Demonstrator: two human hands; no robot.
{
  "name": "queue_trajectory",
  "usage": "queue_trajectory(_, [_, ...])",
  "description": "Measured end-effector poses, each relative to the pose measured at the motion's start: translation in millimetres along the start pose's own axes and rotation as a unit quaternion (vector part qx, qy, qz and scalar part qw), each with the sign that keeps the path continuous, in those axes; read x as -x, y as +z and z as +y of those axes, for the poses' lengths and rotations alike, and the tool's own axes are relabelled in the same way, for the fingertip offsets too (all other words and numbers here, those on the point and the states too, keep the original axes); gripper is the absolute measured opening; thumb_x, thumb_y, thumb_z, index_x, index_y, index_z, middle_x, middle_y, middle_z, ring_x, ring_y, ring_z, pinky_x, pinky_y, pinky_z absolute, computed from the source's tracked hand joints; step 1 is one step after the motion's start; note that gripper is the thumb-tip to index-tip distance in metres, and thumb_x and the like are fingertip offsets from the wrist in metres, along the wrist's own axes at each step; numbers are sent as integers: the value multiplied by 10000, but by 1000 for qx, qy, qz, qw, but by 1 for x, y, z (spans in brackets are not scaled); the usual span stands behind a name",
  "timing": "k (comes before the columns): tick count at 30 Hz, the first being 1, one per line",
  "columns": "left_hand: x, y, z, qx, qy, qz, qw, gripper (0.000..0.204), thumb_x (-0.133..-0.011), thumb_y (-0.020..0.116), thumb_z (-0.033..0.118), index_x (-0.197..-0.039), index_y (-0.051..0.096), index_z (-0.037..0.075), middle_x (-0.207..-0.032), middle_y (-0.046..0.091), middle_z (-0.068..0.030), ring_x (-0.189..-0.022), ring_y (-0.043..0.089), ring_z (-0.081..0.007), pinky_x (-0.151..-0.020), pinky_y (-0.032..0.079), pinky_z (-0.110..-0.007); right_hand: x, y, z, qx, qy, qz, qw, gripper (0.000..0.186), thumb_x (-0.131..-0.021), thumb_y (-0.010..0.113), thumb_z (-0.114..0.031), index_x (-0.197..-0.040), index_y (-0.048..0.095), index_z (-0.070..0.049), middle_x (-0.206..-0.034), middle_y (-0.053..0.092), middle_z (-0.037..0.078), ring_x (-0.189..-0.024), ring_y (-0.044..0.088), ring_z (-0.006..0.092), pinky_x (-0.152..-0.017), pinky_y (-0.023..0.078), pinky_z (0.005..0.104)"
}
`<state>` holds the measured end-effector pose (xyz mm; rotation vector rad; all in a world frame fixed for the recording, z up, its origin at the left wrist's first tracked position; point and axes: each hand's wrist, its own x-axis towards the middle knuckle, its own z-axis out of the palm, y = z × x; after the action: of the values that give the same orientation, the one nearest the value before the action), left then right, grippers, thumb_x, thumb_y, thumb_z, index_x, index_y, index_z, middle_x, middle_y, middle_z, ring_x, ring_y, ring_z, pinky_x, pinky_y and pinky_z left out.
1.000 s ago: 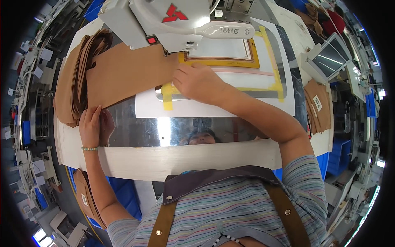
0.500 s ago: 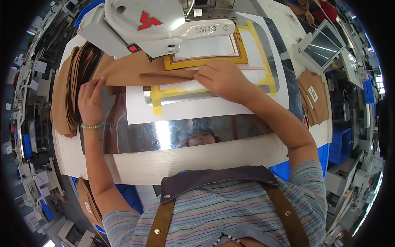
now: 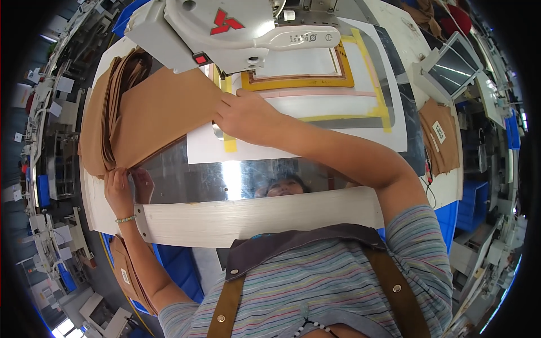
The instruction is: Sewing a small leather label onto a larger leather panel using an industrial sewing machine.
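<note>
A flat brown fabric panel (image 3: 163, 110) stretches from the folded brown fabric stack (image 3: 104, 112) at the left toward the sewing machine head (image 3: 225, 39). Its right end is pinched by my right hand (image 3: 245, 115), just below the machine head and beside the yellow frame (image 3: 282, 84). My left hand (image 3: 119, 188) has its fingers closed on the near lower edge of the brown fabric, at the bottom of the stack. Whether it grips the panel or the stack's edge is hard to separate. Part of the panel's far edge is hidden behind the machine.
A white sheet with yellow tape (image 3: 315, 143) lies on the shiny metal plate (image 3: 208, 183). At the right stand a small screen (image 3: 451, 65) and another labelled brown fabric bundle (image 3: 439, 135). Blue bins (image 3: 470, 205) are beside the table.
My right hand has moved left with the fabric end, off the yellow-taped area. My left hand has come down toward the stack's near end. The panel has gone from narrow and folded to spread flat.
</note>
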<state>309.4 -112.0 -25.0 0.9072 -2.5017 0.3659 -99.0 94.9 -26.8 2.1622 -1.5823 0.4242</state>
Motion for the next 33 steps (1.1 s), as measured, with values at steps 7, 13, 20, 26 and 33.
queue_trajectory(7, [-40,11,36,36,61,7,997,144,-905,723,-29,-1038,751,17,-1030,742,-80,-969,699,-286,-847,580,-398,41,-28,33,48,-24,47,997,52,-791,725,-133,-831,702,-108,-922,620,9,-962,635,183,-769,522,315])
queue_trajectory(13, [-77,27,67,26,96,24,995,190,-874,724,-51,-1036,769,35,-1058,740,-75,-998,700,-274,-849,583,-395,68,-43,54,58,-3,60,996,60,-761,715,-125,-794,673,-97,-917,619,17,-954,634,187,-780,533,318])
queue_trajectory(20, [-46,8,34,5,-62,171,983,201,-917,722,-42,-1077,779,64,-1022,737,-65,-881,721,-288,-784,590,-401,41,-19,26,23,-8,60,998,40,-768,728,-127,-784,699,-104,-900,604,10,-943,613,188,-746,519,315])
queue_trajectory(26, [10,0,23,-52,-24,-27,998,160,-916,734,20,-1067,769,62,-1040,719,-78,-975,693,-292,-837,573,-425,16,-3,12,39,-19,28,999,29,-781,736,-128,-782,711,-113,-894,598,10,-949,597,187,-713,493,309])
queue_trajectory(33, [-4,6,34,16,-10,3,1000,166,-902,716,-8,-1050,761,51,-1008,725,-78,-972,696,-292,-837,574,-415,28,-15,28,49,-7,28,998,37,-787,725,-128,-789,706,-96,-908,601,19,-958,611,200,-760,519,330])
